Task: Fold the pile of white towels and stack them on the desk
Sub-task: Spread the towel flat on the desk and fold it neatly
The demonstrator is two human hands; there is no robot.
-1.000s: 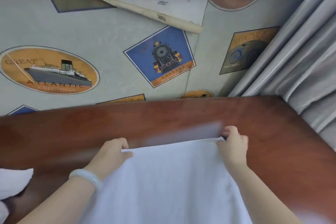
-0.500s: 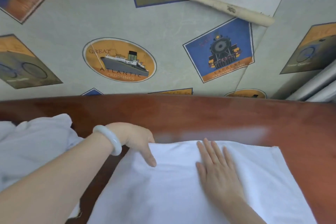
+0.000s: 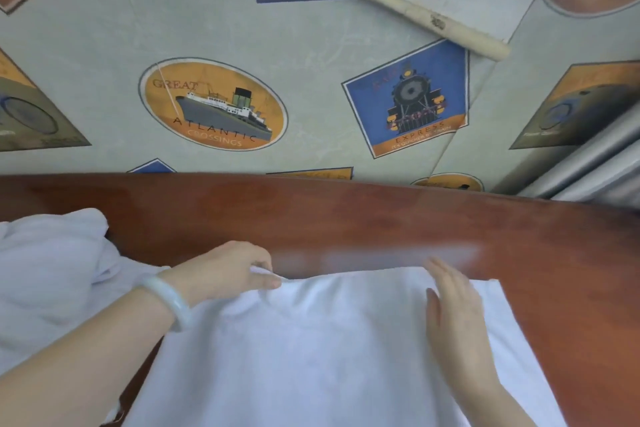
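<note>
Your left hand (image 3: pixel 225 274) pinched the far-left corner of the white towel (image 3: pixel 329 350), lifting it just clear of the desk (image 3: pixel 381 218). Your right hand (image 3: pixel 453 315) lay flat on the same towel with fingers straight, pressing near its far edge, right of its middle. The towel lay spread on the desk directly before you. Its far edge ran left to right between the two hands, and its body reached back toward you and out of view, so its full length could not be told. Left of the towel sat the crumpled pile of unfolded towels (image 3: pixel 45 270); your forearm hid whether the two touched. The coming move appeared to turn on the pinched corner. It stood at the opposite end of the far edge from the towel's free far-right corner, which lay just right of your flat right hand, the nearer hand to it. Carrying the pinched corner rightward across would likely have halved the towel along the axis running away from you.
</note>
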